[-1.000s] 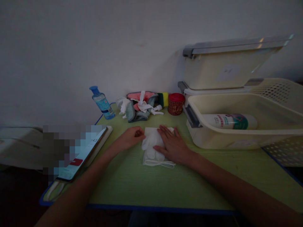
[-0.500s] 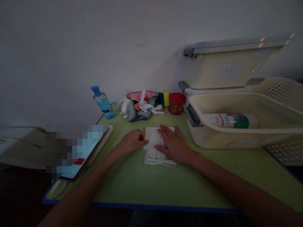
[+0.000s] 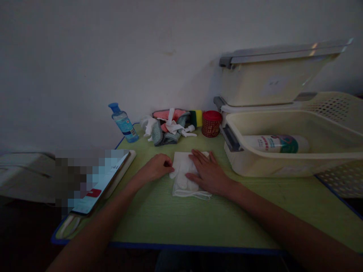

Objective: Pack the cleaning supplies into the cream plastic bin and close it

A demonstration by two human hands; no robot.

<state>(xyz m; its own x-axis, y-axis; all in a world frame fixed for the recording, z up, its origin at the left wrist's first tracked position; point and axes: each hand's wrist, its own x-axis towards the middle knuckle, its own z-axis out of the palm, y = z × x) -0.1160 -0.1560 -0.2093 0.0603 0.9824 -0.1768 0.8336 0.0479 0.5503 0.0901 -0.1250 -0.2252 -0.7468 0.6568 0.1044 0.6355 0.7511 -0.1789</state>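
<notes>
A pair of thin white gloves (image 3: 184,184) lies flattened and stacked on the green table, cuff edges toward me. My right hand (image 3: 211,173) rests flat on top, its fingers spread and stretched out, hiding the right part of the gloves. At their left edge, my left hand (image 3: 157,167) is closed in a pinch, thumb and forefinger at a small glove finger that sticks out sideways. The other fingers of my left hand are curled in.
Behind the gloves lie a heap of crumpled cloths (image 3: 166,132), a sponge (image 3: 199,118) and a red-lidded canister (image 3: 211,124). A blue bottle (image 3: 124,122) stands back left, a phone (image 3: 99,189) nearer. At right, a cream bin (image 3: 272,166) holds a white bottle (image 3: 283,144); lidded bins (image 3: 255,83) stand behind.
My left hand has shifted slightly to the left, and the small glove finger at its fingertips now points farther out. My right hand stays in place on the gloves.
</notes>
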